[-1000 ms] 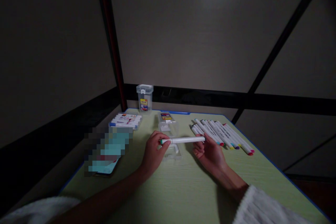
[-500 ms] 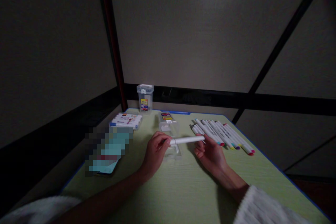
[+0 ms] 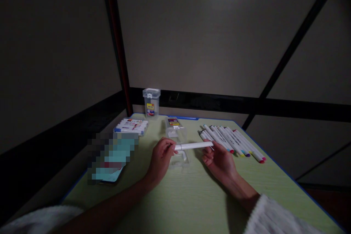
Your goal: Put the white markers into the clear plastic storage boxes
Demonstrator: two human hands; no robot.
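Observation:
A white marker pen (image 3: pixel 193 146) lies level in the air between my two hands, above the table. My left hand (image 3: pixel 161 156) is closed on its left end, thumb and fingers pinching it. At the other end, the thumb and fingers of my right hand (image 3: pixel 221 160) hold the tip, with the palm turned partly up. Beneath and behind the pen sits a clear plastic case (image 3: pixel 176 131), its lid (image 3: pixel 180 159) opened toward me. Several white markers (image 3: pixel 223 139) with coloured ends lie side by side to the right of my right hand.
An upright clear plastic box (image 3: pixel 151 104) with a yellow label stands at the back left. In front of it lies a pack of markers (image 3: pixel 132 126), and nearer me a phone (image 3: pixel 115 161) with a blurred screen. The table (image 3: pixel 192 201) has a blue edge; walls rise behind and left.
The marker has shifted very slightly left with my left hand, and a little more of its left end shows. My right hand stays almost still.

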